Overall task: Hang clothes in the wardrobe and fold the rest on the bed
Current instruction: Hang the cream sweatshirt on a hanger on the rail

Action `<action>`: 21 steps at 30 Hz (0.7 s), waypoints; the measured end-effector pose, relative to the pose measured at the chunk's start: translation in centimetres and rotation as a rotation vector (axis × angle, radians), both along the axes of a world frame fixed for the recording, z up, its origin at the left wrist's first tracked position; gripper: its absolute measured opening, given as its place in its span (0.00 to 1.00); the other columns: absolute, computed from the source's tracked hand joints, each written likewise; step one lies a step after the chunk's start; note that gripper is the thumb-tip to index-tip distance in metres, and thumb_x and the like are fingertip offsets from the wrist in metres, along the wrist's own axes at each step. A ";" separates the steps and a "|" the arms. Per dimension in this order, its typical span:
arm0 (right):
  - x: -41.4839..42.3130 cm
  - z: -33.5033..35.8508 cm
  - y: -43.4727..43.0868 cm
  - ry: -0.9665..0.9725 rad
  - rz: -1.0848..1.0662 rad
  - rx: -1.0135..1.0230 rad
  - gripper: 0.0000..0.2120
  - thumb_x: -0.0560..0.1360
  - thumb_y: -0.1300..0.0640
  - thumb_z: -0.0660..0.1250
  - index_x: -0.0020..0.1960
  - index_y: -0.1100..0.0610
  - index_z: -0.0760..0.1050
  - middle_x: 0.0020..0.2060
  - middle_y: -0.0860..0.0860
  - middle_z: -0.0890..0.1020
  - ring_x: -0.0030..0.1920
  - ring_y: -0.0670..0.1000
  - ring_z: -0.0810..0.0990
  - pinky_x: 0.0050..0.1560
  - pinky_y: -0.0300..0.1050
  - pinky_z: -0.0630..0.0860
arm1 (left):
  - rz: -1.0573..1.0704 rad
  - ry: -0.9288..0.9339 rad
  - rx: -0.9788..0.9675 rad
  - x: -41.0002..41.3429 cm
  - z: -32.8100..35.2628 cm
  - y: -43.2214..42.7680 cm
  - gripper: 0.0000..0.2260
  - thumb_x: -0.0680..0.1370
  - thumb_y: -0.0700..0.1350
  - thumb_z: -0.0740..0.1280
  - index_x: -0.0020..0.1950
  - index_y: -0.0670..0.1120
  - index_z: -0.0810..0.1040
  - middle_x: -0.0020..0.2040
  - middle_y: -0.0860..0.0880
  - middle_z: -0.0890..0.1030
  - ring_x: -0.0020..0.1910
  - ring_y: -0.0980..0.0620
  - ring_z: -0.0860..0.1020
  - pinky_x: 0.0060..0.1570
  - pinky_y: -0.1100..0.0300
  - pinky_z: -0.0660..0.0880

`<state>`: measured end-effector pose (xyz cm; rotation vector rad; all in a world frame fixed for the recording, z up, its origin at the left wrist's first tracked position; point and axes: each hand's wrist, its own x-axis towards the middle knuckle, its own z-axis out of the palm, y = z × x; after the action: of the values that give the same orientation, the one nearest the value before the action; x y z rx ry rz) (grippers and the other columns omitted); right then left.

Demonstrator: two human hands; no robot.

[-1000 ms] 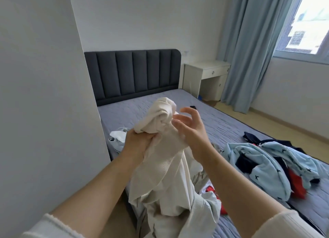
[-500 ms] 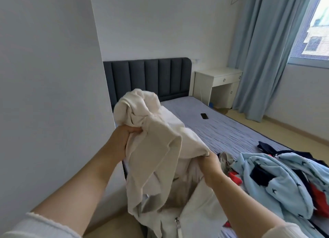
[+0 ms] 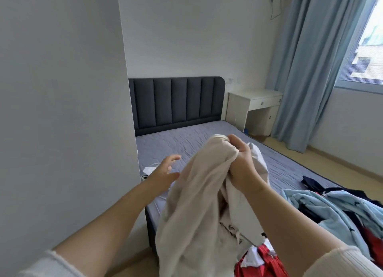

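the right hand (image 3: 242, 165) clenches the bunched top of the cream garment (image 3: 192, 214), which hangs long axis down over the near left corner of the bed (image 3: 207, 131). the left hand (image 3: 163, 173), fingers spread and holding nothing, hovers just left of the cloth and looks best placed to grab it.

The cream garment (image 3: 199, 204) hung bunched, gripped at its top, over the grey bed (image 3: 186, 140); a blue-and-red clothes heap (image 3: 331, 210) lay on it.

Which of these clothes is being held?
The cream garment, gripped by the right hand; the light blue garment and the red garment lie on the bed.
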<state>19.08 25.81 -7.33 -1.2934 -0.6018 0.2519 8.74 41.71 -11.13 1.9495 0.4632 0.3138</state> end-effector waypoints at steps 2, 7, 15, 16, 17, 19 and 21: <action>-0.6 0.1 0.0 -0.081 0.052 -0.074 0.16 0.71 0.72 0.62 0.30 0.55 0.69 0.21 0.43 0.71 0.23 0.42 0.70 0.23 0.32 0.67 | -0.105 0.068 0.233 1.3 0.3 -1.4 0.32 0.75 0.40 0.66 0.75 0.49 0.55 0.73 0.42 0.62 0.72 0.45 0.62 0.64 0.57 0.64; 0.0 1.4 -1.3 -0.152 0.030 -0.162 0.17 0.71 0.74 0.62 0.31 0.55 0.72 0.21 0.43 0.73 0.22 0.39 0.72 0.24 0.31 0.70 | -0.146 0.172 0.179 3.2 -0.9 -3.1 0.18 0.76 0.42 0.64 0.64 0.37 0.72 0.57 0.43 0.79 0.53 0.50 0.78 0.56 0.60 0.73; -0.2 1.1 -2.0 -0.058 0.137 -0.394 0.04 0.73 0.63 0.66 0.48 0.60 0.77 0.39 0.50 0.76 0.31 0.38 0.75 0.29 0.27 0.72 | 0.162 -0.206 0.168 2.6 -1.2 -2.0 0.05 0.65 0.49 0.56 0.32 0.49 0.63 0.28 0.55 0.69 0.31 0.56 0.64 0.31 0.61 0.62; -0.2 0.7 -2.3 -0.206 0.138 -0.507 0.12 0.73 0.64 0.67 0.56 0.59 0.75 0.46 0.49 0.74 0.36 0.35 0.75 0.33 0.22 0.70 | 0.178 -0.227 0.225 2.1 -1.0 -1.9 0.03 0.64 0.47 0.54 0.33 0.49 0.63 0.29 0.54 0.70 0.30 0.56 0.65 0.31 0.60 0.61; -0.3 0.3 -2.0 -0.360 0.170 -0.616 0.20 0.74 0.64 0.67 0.64 0.57 0.70 0.53 0.48 0.71 0.42 0.33 0.72 0.40 0.21 0.69 | 0.193 -0.238 0.266 1.5 -0.6 -1.8 0.02 0.65 0.46 0.54 0.33 0.49 0.63 0.29 0.54 0.70 0.30 0.56 0.65 0.31 0.59 0.62; -0.3 -0.2 -1.0 -0.523 0.232 -0.812 0.32 0.73 0.62 0.69 0.73 0.51 0.59 0.64 0.45 0.61 0.56 0.38 0.67 0.56 0.27 0.66 | 0.244 -0.271 0.351 0.3 -0.3 -1.3 0.03 0.67 0.42 0.56 0.34 0.49 0.62 0.30 0.54 0.70 0.31 0.55 0.65 0.31 0.58 0.62; -0.6 0.0 0.4 -0.470 0.339 -0.904 0.33 0.75 0.61 0.67 0.74 0.50 0.55 0.67 0.46 0.64 0.63 0.49 0.69 0.63 0.39 0.68 | 0.302 -0.283 0.445 -1.0 -0.1 -0.5 0.05 0.68 0.41 0.55 0.34 0.49 0.62 0.31 0.54 0.70 0.31 0.54 0.66 0.31 0.58 0.61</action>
<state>18.50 26.25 -7.31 -2.1471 -1.1904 0.5447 7.71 41.20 -11.25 2.2124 0.5327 0.9408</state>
